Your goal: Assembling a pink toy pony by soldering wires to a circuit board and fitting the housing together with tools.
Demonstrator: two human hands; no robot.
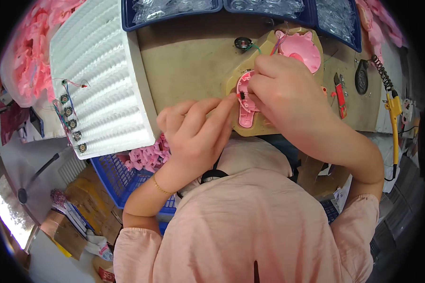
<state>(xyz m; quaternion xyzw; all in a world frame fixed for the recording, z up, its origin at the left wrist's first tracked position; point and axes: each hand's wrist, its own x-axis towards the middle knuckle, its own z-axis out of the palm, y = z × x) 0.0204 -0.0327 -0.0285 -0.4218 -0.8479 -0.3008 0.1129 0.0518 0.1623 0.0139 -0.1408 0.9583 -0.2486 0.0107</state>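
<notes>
A pink plastic shell half [246, 118] with a handle-like lower part lies in a tan holding fixture [231, 88], hollow side up. At its left edge, the fingers of my left hand [193, 129] are closed against the rim, beside a small black part [242, 95] inside. My right hand [290, 92] bends over the shell from the right with its fingers pinched; what they hold is hidden. A rounder pink shell [301, 49] with ear-like points sits farther back in the fixture. Thin coloured wires run from it toward a small round black speaker [243, 43].
A white ribbed foam tray [99, 89] at left carries several wired speakers [68, 111]. Blue bins [179, 19] of clear plastic parts line the back. At right are red-handled cutters [340, 96] and a yellow soldering iron [394, 118]. A blue basket [111, 174] holds pink parts below.
</notes>
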